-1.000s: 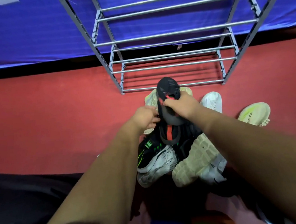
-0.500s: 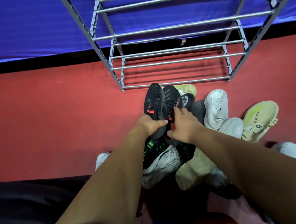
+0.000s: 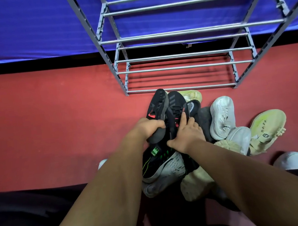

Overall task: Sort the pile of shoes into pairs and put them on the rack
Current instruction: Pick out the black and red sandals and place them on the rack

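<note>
My left hand (image 3: 150, 128) is curled around the heel of a black shoe with a red mark (image 3: 157, 103), and my right hand (image 3: 186, 136) is clamped on the second black shoe (image 3: 177, 102), touching alongside it. A second ago only my right hand held one of them up while the other lay beneath it. Now both point toe-first at the metal rack (image 3: 180, 88), held above the pile (image 3: 168, 167) of white, cream and black-and-green shoes on the red floor (image 3: 54, 122).
</note>
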The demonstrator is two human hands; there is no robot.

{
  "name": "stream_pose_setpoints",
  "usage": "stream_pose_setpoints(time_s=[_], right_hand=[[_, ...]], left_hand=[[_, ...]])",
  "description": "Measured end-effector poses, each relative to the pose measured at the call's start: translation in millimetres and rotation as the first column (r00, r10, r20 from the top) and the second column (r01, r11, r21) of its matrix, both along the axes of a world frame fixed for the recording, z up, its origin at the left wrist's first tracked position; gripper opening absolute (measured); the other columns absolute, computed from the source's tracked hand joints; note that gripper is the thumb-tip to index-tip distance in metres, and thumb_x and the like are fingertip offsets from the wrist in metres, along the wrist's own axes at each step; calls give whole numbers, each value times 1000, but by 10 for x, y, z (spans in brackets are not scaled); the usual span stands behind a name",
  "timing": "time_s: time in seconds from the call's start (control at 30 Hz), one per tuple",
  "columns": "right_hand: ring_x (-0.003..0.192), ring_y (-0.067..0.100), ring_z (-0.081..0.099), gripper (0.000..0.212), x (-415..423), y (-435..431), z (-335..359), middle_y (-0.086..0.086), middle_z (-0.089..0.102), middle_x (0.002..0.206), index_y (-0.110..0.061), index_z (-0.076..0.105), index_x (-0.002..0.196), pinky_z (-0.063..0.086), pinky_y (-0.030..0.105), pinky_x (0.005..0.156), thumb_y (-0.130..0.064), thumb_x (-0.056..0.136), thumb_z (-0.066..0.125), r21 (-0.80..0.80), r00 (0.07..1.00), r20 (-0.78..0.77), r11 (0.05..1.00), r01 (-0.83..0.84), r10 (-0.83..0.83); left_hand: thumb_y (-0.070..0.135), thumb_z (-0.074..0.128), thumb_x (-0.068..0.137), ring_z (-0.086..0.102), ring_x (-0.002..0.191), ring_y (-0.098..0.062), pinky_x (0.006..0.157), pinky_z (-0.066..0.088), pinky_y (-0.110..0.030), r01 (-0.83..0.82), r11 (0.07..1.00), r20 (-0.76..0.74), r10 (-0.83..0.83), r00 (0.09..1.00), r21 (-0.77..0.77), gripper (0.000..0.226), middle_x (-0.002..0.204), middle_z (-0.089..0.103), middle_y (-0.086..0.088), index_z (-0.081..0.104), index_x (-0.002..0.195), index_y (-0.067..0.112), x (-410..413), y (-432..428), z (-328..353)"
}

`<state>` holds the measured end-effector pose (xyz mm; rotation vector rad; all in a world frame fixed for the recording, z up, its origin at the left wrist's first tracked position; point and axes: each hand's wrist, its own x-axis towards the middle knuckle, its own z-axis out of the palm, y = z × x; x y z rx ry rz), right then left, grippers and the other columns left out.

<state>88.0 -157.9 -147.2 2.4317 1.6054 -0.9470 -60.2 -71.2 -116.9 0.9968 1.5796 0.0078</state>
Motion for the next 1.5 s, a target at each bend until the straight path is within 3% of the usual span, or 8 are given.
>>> stream_pose_setpoints(time_s=[0.17, 0.33, 0.57, 0.83, 1.03, 1.17, 1.33, 1.5], right_hand=[[141, 38, 35, 129, 129, -1, 10, 14, 17, 162, -27, -13, 165, 39, 48, 115, -52, 74, 75, 124, 1000, 10, 992, 5, -7], [152, 35, 26, 135, 219, -68, -72, 11, 2, 172, -19, -13, 166, 34, 44, 121, -54, 76, 81, 137, 999, 39, 991, -14, 8], [124, 33, 55, 103, 410, 70, 149, 9, 52, 132, -21, 32, 148, 50, 44, 104, -51, 62, 79, 239, 955, -229, 940, 245, -191], [102, 15, 67, 80, 985, 416, 214, -12, 67, 110, -28, 50, 130, 56, 33, 90, -37, 58, 82, 291, 848, -426, 840, 459, -316], [98, 18, 61, 66, 1671, 798, 109, -8, 64, 107, -27, 51, 119, 46, 28, 82, -39, 64, 85, 341, 849, -386, 799, 495, -361], [115, 30, 57, 71, 2129, 1063, -60, 4, 62, 119, -19, 52, 122, 52, 41, 96, -48, 64, 79, 362, 884, -300, 815, 453, -359], [95, 22, 64, 61, 2587, 1377, -229, 0, 65, 103, -15, 54, 127, 52, 30, 79, -31, 76, 83, 393, 883, -300, 797, 460, -361], [130, 29, 57, 92, 2749, 1597, -413, 9, 54, 147, -11, 37, 155, 51, 37, 104, -38, 78, 82, 391, 882, -278, 794, 466, -381]], left_hand=[[23, 76, 71, 68, 71, -31, 62, 53, -31, -98, 995, -4, 98, 995, 17, 36, 92, 74, -15, 68, 102, 7, -127, 22, 11], [32, 83, 56, 74, 81, -31, 65, 55, -32, -104, 993, -32, 106, 994, 54, 51, 94, 77, -13, 69, 100, 10, -210, -29, -74], [32, 88, 59, 70, 89, -24, 67, 51, -30, -117, 975, -67, 131, 989, 188, 64, 102, 72, -6, 63, 114, 13, -121, 37, -41], [45, 80, 48, 69, 93, -23, 87, 60, -46, -57, 918, -88, 99, 991, 394, 70, 109, 67, -1, 56, 110, 22, 500, 293, -74], [40, 82, 52, 76, 79, -20, 73, 63, -35, 61, 911, -82, -30, 996, 409, 44, 86, 77, 4, 70, 90, 20, 1178, 734, -96], [57, 81, 45, 73, 81, -20, 76, 63, -42, 81, 901, -113, -36, 993, 425, 68, 98, 75, -1, 67, 101, 21, 1687, 1017, -483], [54, 87, 66, 64, 100, -25, 90, 55, -39, 65, 878, -80, -31, 996, 474, 74, 118, 59, -4, 56, 118, 10, 2257, 1126, -597], [59, 78, 82, 66, 98, -32, 83, 55, -37, 54, 897, -107, -8, 994, 440, 67, 105, 63, -12, 65, 102, -4, 2638, 1288, -876]])
